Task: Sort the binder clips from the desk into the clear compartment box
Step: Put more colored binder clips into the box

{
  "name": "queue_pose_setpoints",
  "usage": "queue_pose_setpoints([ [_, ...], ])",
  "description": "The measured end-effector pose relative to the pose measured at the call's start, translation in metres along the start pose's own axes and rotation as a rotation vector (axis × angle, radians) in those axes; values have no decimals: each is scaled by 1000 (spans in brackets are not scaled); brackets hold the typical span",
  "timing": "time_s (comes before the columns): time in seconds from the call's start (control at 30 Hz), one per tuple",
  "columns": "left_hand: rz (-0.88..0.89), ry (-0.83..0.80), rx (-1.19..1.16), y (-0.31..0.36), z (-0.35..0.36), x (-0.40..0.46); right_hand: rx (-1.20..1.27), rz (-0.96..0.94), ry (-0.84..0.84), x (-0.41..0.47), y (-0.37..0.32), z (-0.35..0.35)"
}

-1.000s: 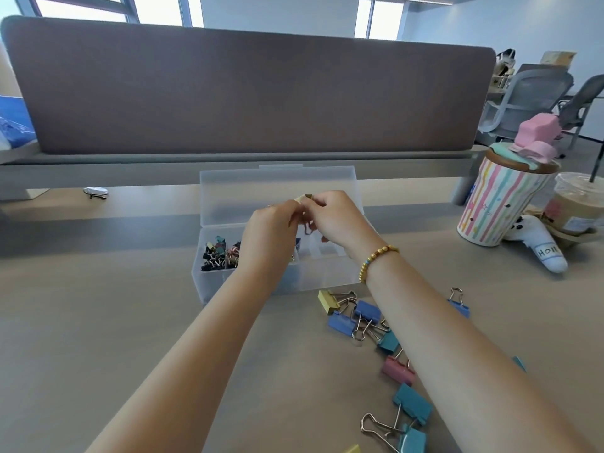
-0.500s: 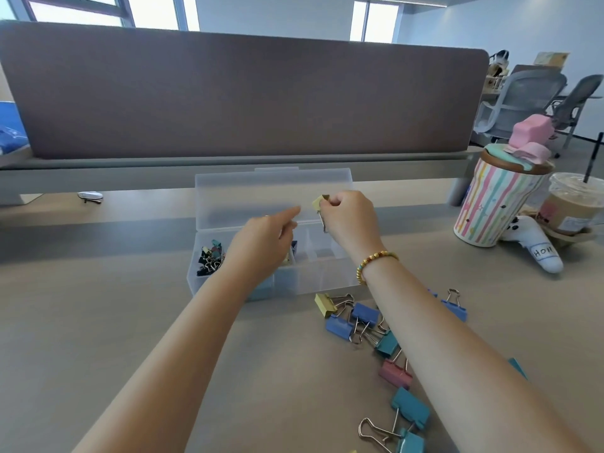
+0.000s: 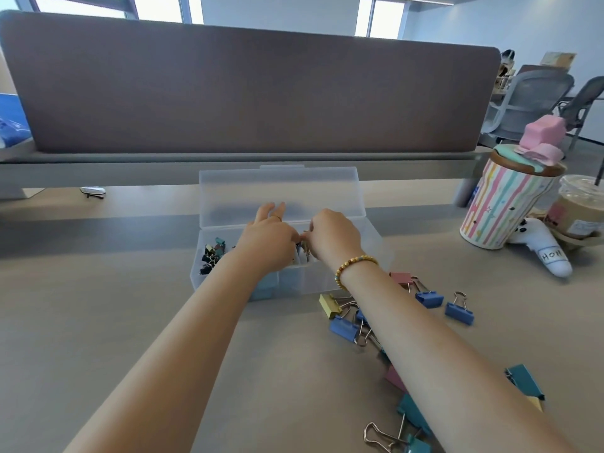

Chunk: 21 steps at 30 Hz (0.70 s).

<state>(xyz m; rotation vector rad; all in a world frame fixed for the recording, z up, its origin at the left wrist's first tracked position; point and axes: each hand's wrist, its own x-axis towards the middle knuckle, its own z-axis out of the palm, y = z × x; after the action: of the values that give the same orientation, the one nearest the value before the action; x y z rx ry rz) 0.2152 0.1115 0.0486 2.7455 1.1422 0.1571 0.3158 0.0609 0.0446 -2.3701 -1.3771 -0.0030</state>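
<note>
Reaching into the clear compartment box (image 3: 369, 238), both hands are meeting over its middle compartments. The left hand (image 3: 269, 243) is lying palm down across the middle of the box, two of its fingers (image 3: 266, 210) lifting towards the raised lid; whether it is gripping anything I cannot tell, since the fingertips are hidden below the hand. The right hand (image 3: 335, 237) is curling downward just beside it, its fingers closing on what looks like the wire handles of a binder clip (image 3: 306, 251) inside the box, though the clip's body is hidden. A beaded bracelet (image 3: 354, 268) is sitting on the right wrist.

The box is standing open on the table (image 3: 98, 322), and a heap of small dark clips (image 3: 212, 256) is lying in its leftmost compartment. Loose binder clips are lying on the table in front of the box and to its right: a yellow clip (image 3: 330, 305) just in front of the box, a blue clip (image 3: 343, 329) nearer the camera, two more blue clips (image 3: 459, 313) further right, a pink clip (image 3: 401, 278) close against the box's right end, and teal clips (image 3: 524, 380) well apart towards the near edge. A striped cup (image 3: 500, 207) is standing well to the right of the box.
</note>
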Motion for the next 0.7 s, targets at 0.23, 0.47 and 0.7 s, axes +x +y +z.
queue_pose_setpoints([
  [0.23,-103,278,-326,-31,-4,-19,-150,-45,-82,-7,-6,-5],
  [0.47,-211,293,-297,-50,-2,-36,47,-170,70,-10,-7,-11],
  [0.7,-213,237,-218,-57,-4,-39,268,-241,-377,-13,-32,-9],
])
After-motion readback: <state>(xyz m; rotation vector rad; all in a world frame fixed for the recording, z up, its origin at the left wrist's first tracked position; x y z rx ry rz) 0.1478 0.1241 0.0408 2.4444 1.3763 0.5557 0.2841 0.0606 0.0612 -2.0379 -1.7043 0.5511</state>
